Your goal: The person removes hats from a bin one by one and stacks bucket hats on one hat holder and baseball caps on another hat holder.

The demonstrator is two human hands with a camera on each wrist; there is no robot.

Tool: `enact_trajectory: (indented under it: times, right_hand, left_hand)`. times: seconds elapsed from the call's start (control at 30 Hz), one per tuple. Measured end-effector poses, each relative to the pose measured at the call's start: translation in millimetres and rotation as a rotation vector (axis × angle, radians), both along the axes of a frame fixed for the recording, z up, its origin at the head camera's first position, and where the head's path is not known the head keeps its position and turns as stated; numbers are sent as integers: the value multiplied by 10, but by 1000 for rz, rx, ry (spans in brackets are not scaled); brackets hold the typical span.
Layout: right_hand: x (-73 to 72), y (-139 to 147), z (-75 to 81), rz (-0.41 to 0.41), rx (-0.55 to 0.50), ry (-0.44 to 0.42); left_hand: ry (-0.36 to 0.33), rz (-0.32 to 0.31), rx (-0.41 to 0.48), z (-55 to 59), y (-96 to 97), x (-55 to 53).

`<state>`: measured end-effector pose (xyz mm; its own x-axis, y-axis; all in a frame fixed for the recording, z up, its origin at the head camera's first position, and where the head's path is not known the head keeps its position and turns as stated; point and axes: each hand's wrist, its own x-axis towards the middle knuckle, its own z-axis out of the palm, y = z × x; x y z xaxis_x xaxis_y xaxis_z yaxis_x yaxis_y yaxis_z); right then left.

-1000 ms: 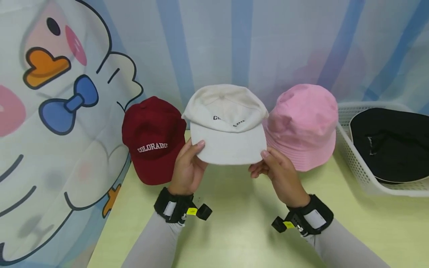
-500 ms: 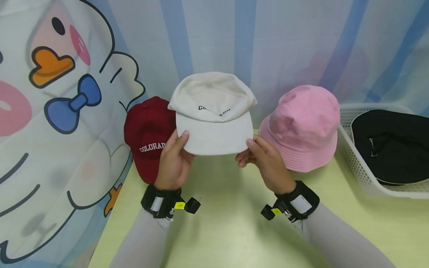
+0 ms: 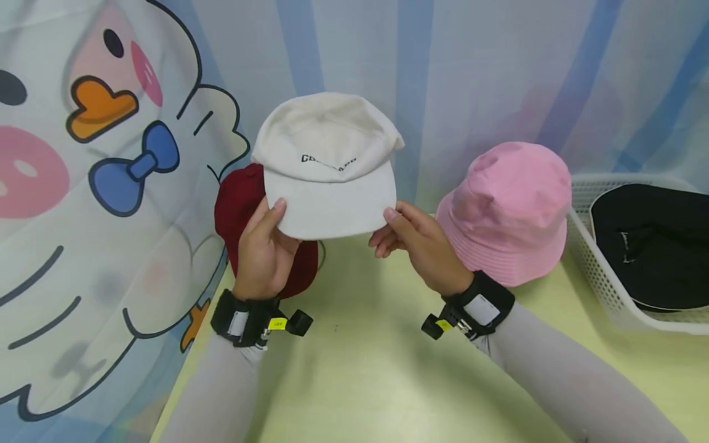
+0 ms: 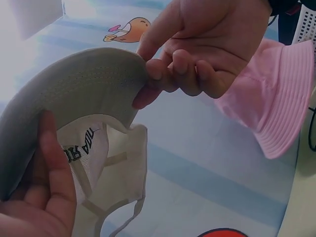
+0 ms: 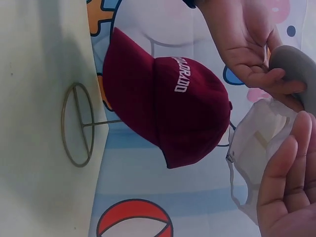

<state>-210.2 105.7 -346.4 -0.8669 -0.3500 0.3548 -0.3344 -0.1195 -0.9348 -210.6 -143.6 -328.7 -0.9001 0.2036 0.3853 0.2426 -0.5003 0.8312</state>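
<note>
A white baseball cap (image 3: 327, 144) with dark lettering and a dented crown is held up in the air, brim towards the person. My left hand (image 3: 264, 255) pinches the brim's left side, thumb on top and fingers underneath. On the brim's right corner, my right hand (image 3: 423, 246) pinches with thumb and forefinger; its other fingers curl below. The left wrist view shows the grey-looking underside of the brim (image 4: 94, 81) and the cap's open back with its strap. Behind the left hand is a dark red cap (image 3: 238, 209), partly hidden; the right wrist view shows its white COLORADO lettering.
The red cap sits on a wire stand (image 5: 79, 123). A pink bucket hat (image 3: 509, 209) stands to the right of the hands. Beyond it, a white basket (image 3: 604, 283) holds a black hat (image 3: 653, 246). A printed curtain (image 3: 471, 74) hangs behind the pale yellow table (image 3: 365, 369).
Both hands have carried the white cap up and to the left. It now stands apart from the pink hat and covers more of the red cap.
</note>
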Motion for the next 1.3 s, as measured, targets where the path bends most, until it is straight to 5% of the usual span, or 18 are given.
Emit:
enact_trajectory:
  times: [0.4,0.67,1.0,1.3]
  right_hand:
    - [-222,-387,253,62,-41,-15]
    - [-353,-601,343,77,-86,-12]
    - [-477,-784,380,74,-69,-41]
    - [-551,-929,237,57,-20,-110]
  left_hand:
    - [65,65,74,225,-324,-82]
    - [45,45,202,278,-465,-147]
    - [35,109,200,294,-585,-184]
    - [-15,184,201,193,-670,-186]
